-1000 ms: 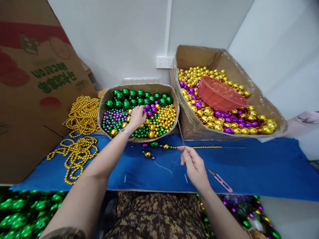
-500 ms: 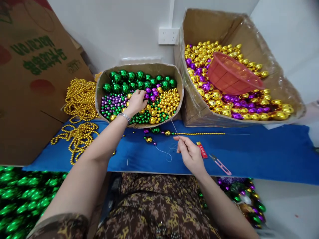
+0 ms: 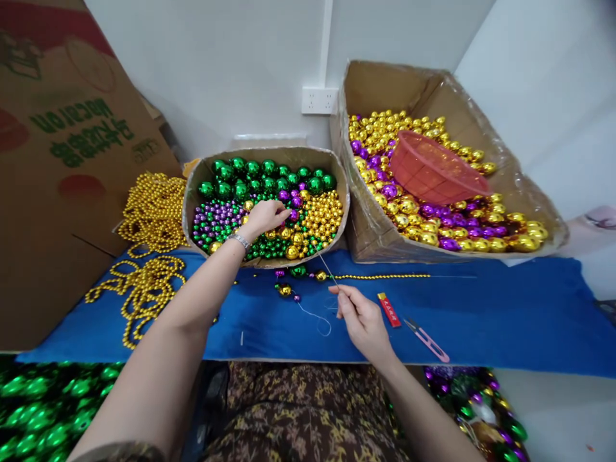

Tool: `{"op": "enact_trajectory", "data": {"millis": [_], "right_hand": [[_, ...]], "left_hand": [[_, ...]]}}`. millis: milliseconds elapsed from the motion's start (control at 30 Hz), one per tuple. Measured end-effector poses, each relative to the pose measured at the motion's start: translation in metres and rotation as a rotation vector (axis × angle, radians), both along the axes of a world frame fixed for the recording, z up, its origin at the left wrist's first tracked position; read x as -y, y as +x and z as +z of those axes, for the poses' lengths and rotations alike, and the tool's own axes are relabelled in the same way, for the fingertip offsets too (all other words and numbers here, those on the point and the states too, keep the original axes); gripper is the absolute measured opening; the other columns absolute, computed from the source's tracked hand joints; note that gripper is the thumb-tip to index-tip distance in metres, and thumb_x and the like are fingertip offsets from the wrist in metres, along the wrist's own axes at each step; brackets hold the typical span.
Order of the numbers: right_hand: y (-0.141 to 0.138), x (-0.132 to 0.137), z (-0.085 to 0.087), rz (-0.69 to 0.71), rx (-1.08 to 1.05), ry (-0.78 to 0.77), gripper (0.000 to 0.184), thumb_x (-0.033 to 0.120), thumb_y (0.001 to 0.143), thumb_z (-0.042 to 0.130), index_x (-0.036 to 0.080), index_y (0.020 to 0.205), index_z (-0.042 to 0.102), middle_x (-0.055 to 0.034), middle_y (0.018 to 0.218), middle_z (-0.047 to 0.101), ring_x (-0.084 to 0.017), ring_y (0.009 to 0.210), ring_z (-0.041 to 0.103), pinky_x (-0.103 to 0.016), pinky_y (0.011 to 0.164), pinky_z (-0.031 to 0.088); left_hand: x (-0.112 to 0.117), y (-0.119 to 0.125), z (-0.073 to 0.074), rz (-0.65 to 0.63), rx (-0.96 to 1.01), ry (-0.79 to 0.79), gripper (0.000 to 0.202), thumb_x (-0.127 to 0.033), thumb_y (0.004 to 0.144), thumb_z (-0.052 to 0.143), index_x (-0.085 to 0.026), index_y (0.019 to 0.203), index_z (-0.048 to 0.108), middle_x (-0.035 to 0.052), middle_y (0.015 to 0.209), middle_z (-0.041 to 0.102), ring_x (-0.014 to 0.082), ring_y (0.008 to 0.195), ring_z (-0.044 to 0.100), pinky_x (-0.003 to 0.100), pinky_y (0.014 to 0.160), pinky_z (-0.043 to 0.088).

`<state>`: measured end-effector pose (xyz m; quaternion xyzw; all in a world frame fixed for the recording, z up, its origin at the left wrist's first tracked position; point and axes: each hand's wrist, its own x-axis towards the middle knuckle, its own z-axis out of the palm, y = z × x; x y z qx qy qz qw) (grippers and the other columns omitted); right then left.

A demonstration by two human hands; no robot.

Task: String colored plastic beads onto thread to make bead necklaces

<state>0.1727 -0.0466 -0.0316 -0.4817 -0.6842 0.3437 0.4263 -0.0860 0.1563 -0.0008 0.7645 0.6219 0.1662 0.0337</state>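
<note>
In the head view, my left hand reaches into a lined cardboard box of loose beads. Its fingers are closed, with the tips against a purple bead; whether they hold anything is hidden. My right hand is closed in a pinch on a long thin needle, whose far end points up at the box's front rim. Below the box lies a strand of mixed green, gold and purple beads with a loose thread tail. A string of small gold beads runs right from it.
A bigger box holds gold and purple beads and a red basket. Gold bead strings lie at left beside a tall carton. A red packet and pink thread snips lie on the blue cloth.
The whole view has shifted, so the table and boxes sit lower in the picture. My left hand has moved slightly right among the beads. My right hand still grips the needle.
</note>
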Motion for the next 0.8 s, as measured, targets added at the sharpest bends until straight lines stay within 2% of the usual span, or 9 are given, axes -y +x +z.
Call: {"op": "enact_trajectory", "data": {"millis": [133,233,333,400,500,567,633,700,800], "right_hand": [[0.000,-0.003,-0.003,-0.017,-0.022,0.013,0.030,0.035,0.097,0.042,0.019,0.106,0.065,0.0019,0.058,0.056,-0.013,0.056,0.059,-0.023,0.056,0.050],[0.001,-0.006,-0.004,-0.043,-0.038,0.007,0.031,0.035,0.097,0.042,0.018,0.107,0.065,0.0016,0.058,0.057,-0.013,0.055,0.059,-0.022,0.054,0.050],[0.001,-0.010,-0.004,-0.070,-0.037,0.021,0.030,0.034,0.097,0.042,0.019,0.105,0.066,0.0014,0.059,0.059,-0.012,0.053,0.059,-0.022,0.055,0.050],[0.000,-0.012,-0.004,-0.071,-0.033,0.043,0.030,0.034,0.097,0.043,0.020,0.105,0.067,0.0014,0.059,0.059,-0.013,0.053,0.059,-0.022,0.054,0.051],[-0.001,-0.015,-0.006,-0.072,-0.028,0.054,0.030,0.035,0.097,0.043,0.021,0.105,0.068,0.0011,0.059,0.060,-0.013,0.053,0.060,-0.022,0.053,0.051],[0.001,-0.016,-0.008,-0.084,-0.024,0.050,0.030,0.035,0.097,0.043,0.021,0.106,0.068,0.0008,0.059,0.061,-0.014,0.053,0.061,-0.023,0.052,0.051],[0.004,-0.018,-0.011,-0.105,-0.021,0.054,0.031,0.036,0.097,0.043,0.021,0.106,0.068,0.0007,0.058,0.061,-0.015,0.054,0.061,-0.023,0.052,0.051],[0.006,-0.019,-0.014,-0.122,-0.014,0.063,0.031,0.036,0.097,0.043,0.021,0.108,0.068,0.0006,0.059,0.061,-0.015,0.055,0.062,-0.023,0.053,0.051],[0.007,-0.023,-0.015,-0.127,0.008,0.070,0.030,0.034,0.097,0.044,0.021,0.110,0.067,0.0003,0.060,0.062,-0.015,0.056,0.062,-0.024,0.055,0.052]], "left_hand": [[-0.019,0.010,0.006,0.073,0.041,0.127,0.031,-0.035,0.090,0.044,-0.016,0.094,0.069,0.0096,0.088,0.071,0.0243,0.084,0.064,0.032,0.080,0.046],[-0.043,0.035,0.010,0.013,0.079,0.167,0.034,-0.028,0.090,0.046,-0.012,0.114,0.062,0.0144,0.107,0.067,0.0267,0.102,0.060,0.035,0.091,0.044],[-0.065,0.066,0.014,-0.064,0.087,0.123,0.047,-0.024,0.085,0.054,-0.010,0.130,0.052,0.0200,0.126,0.056,0.0311,0.120,0.050,0.042,0.102,0.036],[-0.077,0.084,0.017,-0.086,0.092,0.088,0.052,-0.022,0.079,0.062,-0.013,0.130,0.052,0.0207,0.128,0.054,0.0354,0.123,0.046,0.048,0.104,0.033],[-0.088,0.099,0.022,-0.084,0.127,0.060,0.047,-0.019,0.072,0.069,-0.013,0.118,0.061,0.0203,0.116,0.059,0.0391,0.116,0.051,0.053,0.099,0.036],[-0.089,0.100,0.024,-0.089,0.170,0.042,0.041,-0.019,0.071,0.069,-0.012,0.111,0.064,0.0189,0.111,0.062,0.0363,0.111,0.055,0.050,0.097,0.040],[-0.083,0.095,0.027,-0.097,0.220,0.043,0.039,-0.025,0.077,0.065,-0.013,0.114,0.061,0.0161,0.112,0.062,0.0307,0.109,0.057,0.044,0.096,0.044],[-0.067,0.084,0.030,-0.132,0.474,0.012,0.040,-0.034,0.084,0.058,-0.016,0.120,0.057,0.0126,0.114,0.062,0.0252,0.107,0.059,0.039,0.091,0.049],[-0.027,0.061,0.032,-0.231,1.178,-0.191,0.041,-0.044,0.085,0.056,-0.019,0.118,0.055,0.0084,0.111,0.064,0.0211,0.098,0.063,0.038,0.080,0.056]]}}
